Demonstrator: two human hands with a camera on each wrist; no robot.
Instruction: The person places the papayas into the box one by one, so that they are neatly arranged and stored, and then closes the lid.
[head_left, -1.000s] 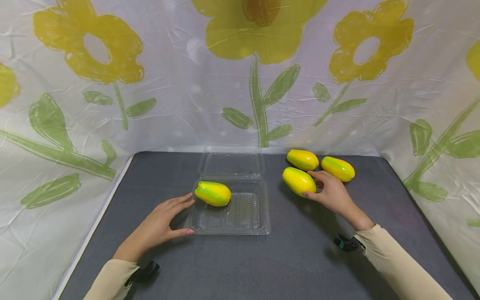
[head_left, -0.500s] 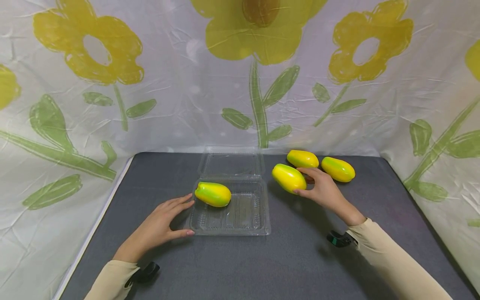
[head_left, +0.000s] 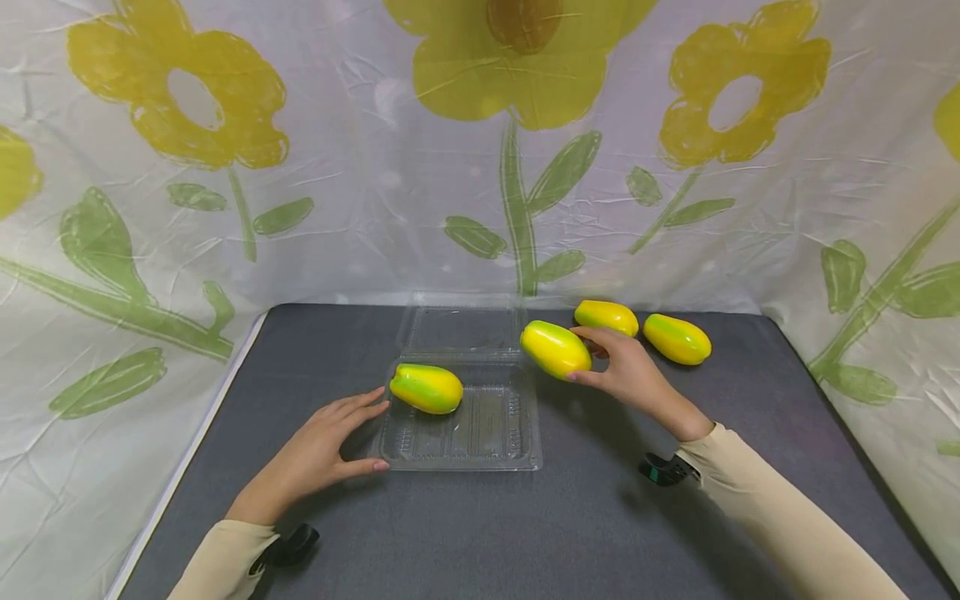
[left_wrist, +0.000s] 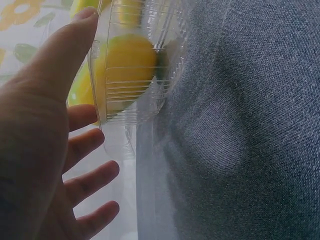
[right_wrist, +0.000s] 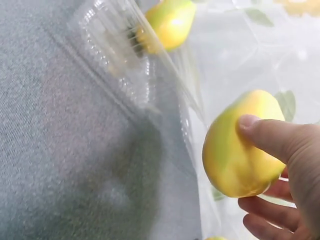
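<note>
A yellow-green papaya is gripped by my right hand, thumb on one side and fingers on the other. It hangs above the table, just off the right back corner of a clear plastic clamshell box. The box stands with its lid folded back. Inside, toward the left, lies a second papaya. My left hand rests at the box's left edge, its fingers extended and thumb near the front corner. In the left wrist view that hand has its fingers spread beside the clear wall.
Two more papayas lie at the back right of the dark grey table: one behind my right hand, another further right. A flower-printed white curtain hangs along the back and sides.
My right hand has carried the papaya leftward and slightly back, from beside the other two to near the box's right edge. The left hand and the box have stayed put.
</note>
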